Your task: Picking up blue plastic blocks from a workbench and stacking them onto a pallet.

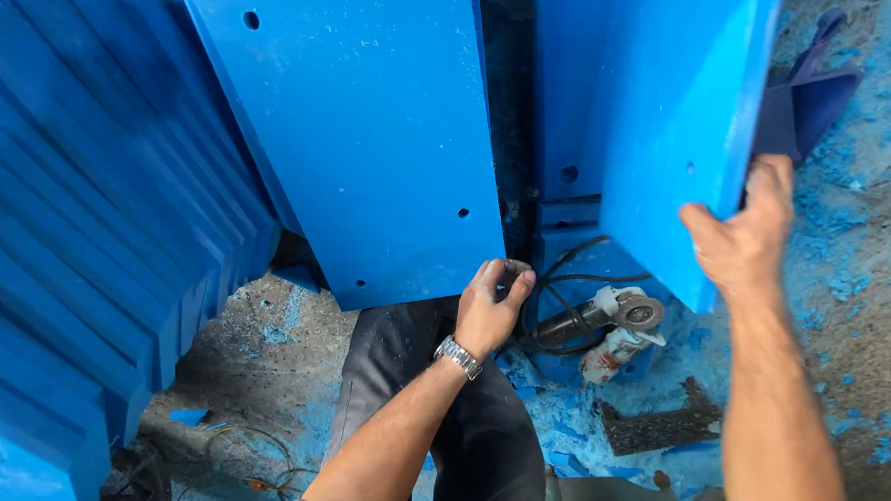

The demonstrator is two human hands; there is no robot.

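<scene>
Head view: two hands (491, 308) (741, 238), two panels (371, 127) (672, 120).

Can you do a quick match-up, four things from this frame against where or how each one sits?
Things:
1. left hand
2. right hand
3. grey angle grinder with black cable
4. stack of thick blue plastic slabs

Places:
A. lying on the dusty floor between the two panels
B. leaning in rows at far left
C. at the lower corner of the large drilled blue panel
D. gripping the edge of the tilted blue panel

Pairs: 1-C, 2-D, 3-A, 4-B
</scene>
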